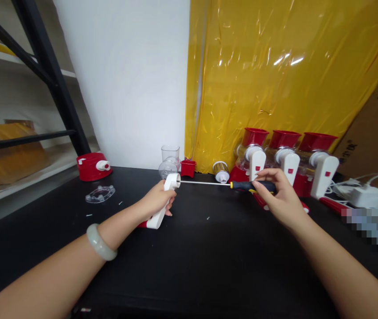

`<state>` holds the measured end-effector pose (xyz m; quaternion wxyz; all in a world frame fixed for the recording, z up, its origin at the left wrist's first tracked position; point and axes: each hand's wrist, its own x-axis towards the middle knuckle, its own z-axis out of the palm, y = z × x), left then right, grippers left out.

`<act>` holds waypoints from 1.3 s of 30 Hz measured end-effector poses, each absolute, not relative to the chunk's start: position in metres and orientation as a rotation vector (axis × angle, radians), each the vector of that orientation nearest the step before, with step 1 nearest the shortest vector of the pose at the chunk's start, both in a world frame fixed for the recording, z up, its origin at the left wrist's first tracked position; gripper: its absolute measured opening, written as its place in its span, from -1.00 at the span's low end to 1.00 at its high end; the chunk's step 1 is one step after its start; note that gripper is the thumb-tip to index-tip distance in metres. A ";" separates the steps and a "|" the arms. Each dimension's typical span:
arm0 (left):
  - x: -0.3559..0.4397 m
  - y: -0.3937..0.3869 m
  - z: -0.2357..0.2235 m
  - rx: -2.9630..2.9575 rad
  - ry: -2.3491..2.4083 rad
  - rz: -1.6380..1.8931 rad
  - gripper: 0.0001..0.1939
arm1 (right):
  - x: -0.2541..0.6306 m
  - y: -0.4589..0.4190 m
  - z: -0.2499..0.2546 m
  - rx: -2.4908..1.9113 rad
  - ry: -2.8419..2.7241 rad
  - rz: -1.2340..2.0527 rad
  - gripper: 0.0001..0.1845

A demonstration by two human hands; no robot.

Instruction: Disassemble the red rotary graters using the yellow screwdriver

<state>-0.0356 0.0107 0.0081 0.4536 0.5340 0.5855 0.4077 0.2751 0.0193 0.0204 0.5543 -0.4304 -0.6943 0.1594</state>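
Note:
My left hand (160,199) is wrapped round a white crank handle (158,218) with a red end, its round socket turned to the right. In my right hand (280,195) is a screwdriver (242,186) with a dark blue and yellow grip, held level between thumb and fingers. Its long thin shaft points left, and the tip reaches into the socket of the crank handle. Whether a screw sits inside the socket is hidden. Behind the hands stand a clear plastic hopper (170,155), a small red cup-like part (188,168) and a grater drum (221,172).
Several assembled red and white rotary graters (255,150) stand at the back right. A red base (93,166) and a clear plastic plate (100,194) lie at the left on the black table (208,266). White cables and a power strip (368,195) are at the far right.

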 end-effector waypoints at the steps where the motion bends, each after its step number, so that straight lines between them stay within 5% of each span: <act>1: -0.035 0.011 0.008 1.316 1.441 1.007 -0.76 | 0.275 0.018 0.021 -1.021 -1.624 0.406 -0.59; 39: -0.035 0.011 0.011 1.311 1.469 1.043 -0.77 | 0.278 0.025 0.012 -1.043 -1.735 0.405 -0.67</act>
